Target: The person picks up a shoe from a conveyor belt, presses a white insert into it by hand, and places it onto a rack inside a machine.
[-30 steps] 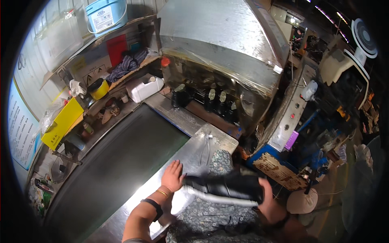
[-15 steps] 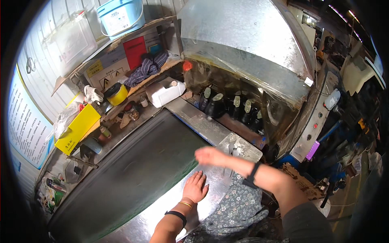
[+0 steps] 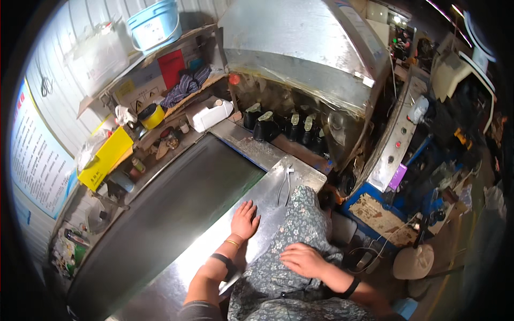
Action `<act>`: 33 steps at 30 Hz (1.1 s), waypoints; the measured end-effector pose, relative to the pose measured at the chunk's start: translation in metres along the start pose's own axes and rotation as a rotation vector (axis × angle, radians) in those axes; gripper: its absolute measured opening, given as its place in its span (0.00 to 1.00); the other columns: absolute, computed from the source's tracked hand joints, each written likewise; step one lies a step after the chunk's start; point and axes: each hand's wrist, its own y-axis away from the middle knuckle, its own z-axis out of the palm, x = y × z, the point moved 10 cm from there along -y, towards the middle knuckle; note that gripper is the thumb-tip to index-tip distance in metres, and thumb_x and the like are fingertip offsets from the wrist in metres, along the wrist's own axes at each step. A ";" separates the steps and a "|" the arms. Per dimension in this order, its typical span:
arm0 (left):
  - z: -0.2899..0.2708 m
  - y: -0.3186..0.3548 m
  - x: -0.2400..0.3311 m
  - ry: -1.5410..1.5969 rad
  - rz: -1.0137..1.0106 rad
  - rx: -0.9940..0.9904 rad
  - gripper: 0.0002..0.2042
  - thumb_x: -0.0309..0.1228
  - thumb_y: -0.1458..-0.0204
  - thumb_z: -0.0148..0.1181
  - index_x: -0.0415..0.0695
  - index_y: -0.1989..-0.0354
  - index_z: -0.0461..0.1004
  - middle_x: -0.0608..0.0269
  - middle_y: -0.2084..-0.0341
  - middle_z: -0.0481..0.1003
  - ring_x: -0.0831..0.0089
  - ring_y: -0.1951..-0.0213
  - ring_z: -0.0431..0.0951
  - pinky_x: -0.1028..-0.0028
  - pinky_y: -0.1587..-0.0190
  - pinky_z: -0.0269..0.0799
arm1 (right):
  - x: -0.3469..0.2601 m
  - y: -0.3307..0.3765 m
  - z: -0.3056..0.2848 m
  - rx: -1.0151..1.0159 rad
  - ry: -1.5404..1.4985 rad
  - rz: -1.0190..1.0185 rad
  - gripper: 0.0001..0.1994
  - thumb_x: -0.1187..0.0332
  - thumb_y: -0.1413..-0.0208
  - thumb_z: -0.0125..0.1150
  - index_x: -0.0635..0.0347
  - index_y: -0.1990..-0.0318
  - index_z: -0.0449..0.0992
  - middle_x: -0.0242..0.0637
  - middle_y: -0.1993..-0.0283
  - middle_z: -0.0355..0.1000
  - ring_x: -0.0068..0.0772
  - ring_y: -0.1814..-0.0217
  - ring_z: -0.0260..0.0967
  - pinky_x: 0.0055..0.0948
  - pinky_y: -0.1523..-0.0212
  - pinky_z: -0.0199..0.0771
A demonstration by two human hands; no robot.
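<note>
On the metal ledge [image 3: 267,190]: your left hand [image 3: 245,221] lies flat, fingers close together
Floral cloth [image 3: 263,272]: right of the ledge, under your right hand [image 3: 304,260], fingers together
Pliers [image 3: 286,174]: on the ledge's far end
Dark panel [image 3: 176,214]: left of the ledge

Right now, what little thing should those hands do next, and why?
Maybe lift the right hand off the floral cloth and lay it on the metal ledge. It looks empty, and the left hand rests there beside the dark belt, so both would be ready together.
</note>
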 end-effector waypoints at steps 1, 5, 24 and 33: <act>-0.001 0.008 -0.001 0.053 -0.066 0.034 0.21 0.37 0.47 0.60 0.38 0.47 0.74 0.45 0.43 0.72 0.48 0.36 0.64 0.58 0.35 0.60 | 0.000 0.000 -0.002 0.003 -0.010 -0.039 0.10 0.66 0.44 0.63 0.58 0.58 0.82 0.35 0.55 0.80 0.41 0.47 0.74 0.36 0.46 0.75; -0.007 0.055 0.104 0.647 -0.266 0.024 0.18 0.35 0.42 0.60 0.35 0.48 0.74 0.44 0.50 0.76 0.52 0.46 0.75 0.60 0.42 0.68 | 0.010 0.029 0.006 0.011 0.127 -0.094 0.12 0.67 0.44 0.60 0.57 0.54 0.81 0.37 0.48 0.77 0.40 0.41 0.70 0.38 0.40 0.69; -0.250 0.034 0.392 1.455 0.991 -0.328 0.11 0.33 0.46 0.66 0.39 0.61 0.78 0.51 0.61 0.79 0.64 0.63 0.79 0.65 0.60 0.76 | 0.006 0.027 -0.007 0.114 -0.054 -0.157 0.10 0.66 0.43 0.60 0.58 0.56 0.80 0.38 0.49 0.76 0.42 0.41 0.69 0.41 0.42 0.68; -0.354 0.069 0.438 1.378 1.455 -0.342 0.27 0.65 0.51 0.60 0.50 0.77 0.70 0.73 0.80 0.71 0.80 0.80 0.69 0.79 0.80 0.57 | -0.012 0.021 -0.006 0.119 -0.017 -0.223 0.07 0.70 0.45 0.62 0.60 0.60 0.78 0.37 0.53 0.76 0.44 0.44 0.70 0.41 0.46 0.70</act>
